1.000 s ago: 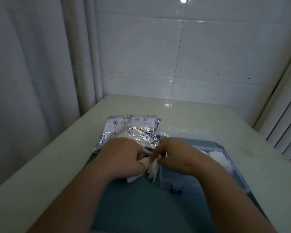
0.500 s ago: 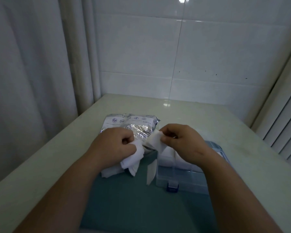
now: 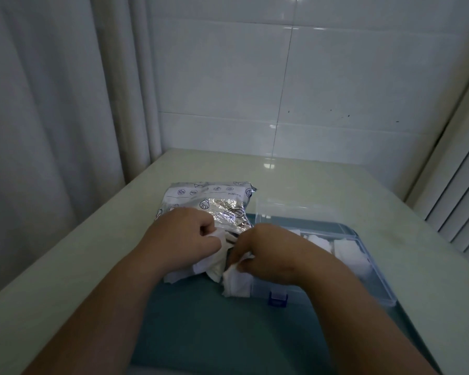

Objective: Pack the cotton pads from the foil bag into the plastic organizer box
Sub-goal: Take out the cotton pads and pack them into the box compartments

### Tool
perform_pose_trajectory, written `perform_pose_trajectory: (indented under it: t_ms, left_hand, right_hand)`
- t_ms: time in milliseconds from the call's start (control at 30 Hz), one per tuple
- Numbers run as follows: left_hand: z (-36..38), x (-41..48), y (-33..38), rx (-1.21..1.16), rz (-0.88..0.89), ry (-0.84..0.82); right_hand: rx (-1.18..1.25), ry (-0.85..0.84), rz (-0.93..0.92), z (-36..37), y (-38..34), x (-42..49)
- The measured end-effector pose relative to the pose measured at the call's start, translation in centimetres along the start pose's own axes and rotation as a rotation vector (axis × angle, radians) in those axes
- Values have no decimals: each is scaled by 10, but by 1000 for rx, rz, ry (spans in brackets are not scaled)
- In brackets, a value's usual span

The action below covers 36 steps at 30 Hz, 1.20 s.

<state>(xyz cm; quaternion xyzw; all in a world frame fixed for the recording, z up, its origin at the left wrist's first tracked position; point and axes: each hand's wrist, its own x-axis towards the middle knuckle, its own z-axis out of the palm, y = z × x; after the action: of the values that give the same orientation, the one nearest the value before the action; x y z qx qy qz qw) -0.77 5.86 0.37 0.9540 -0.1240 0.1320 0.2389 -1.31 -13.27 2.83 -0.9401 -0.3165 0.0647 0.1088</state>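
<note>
Dim, bluish, soft-focus view; a ceiling light glares off the tiled wall (image 3: 336,77) and glossy bench (image 3: 268,166); straight edges bow outward.

One wide-angle view looks from the person's head, forward and down along both forearms (image 3: 106,307) onto the table (image 3: 336,180). It sits close above the near edge and faces the tiled wall (image 3: 336,77), with a curtain (image 3: 38,104) at left and blinds (image 3: 458,185) at right.

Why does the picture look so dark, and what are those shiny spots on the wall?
Head view: the light is dim and bluish; a light glares off the glossy wall at the top edge and off the table's far end; the bag glints; the wide lens bends the blinds at the right.
</note>
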Motion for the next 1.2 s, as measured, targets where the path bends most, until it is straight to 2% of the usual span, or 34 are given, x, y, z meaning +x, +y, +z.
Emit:
perform_pose_trajectory:
  t_ms: [367, 667, 800, 1000, 1200]
  left_hand:
    - [0, 1, -2, -30, -7, -33]
    - [0, 4, -4, -171, -27, 5]
    - [1, 5, -5, -159, -28, 22]
    - [0, 4, -4, -139, -22, 24]
    - [2, 5, -5, -129, -31, 23]
  right_hand:
    - [-285, -82, 2, 4, -17, 3]
    - [-123, 46, 5, 1, -14, 2]
    - [-127, 21, -1, 1, -16, 2]
    - [-272, -103, 4, 5, -22, 5]
    - [-330, -119, -16, 15, -22, 7]
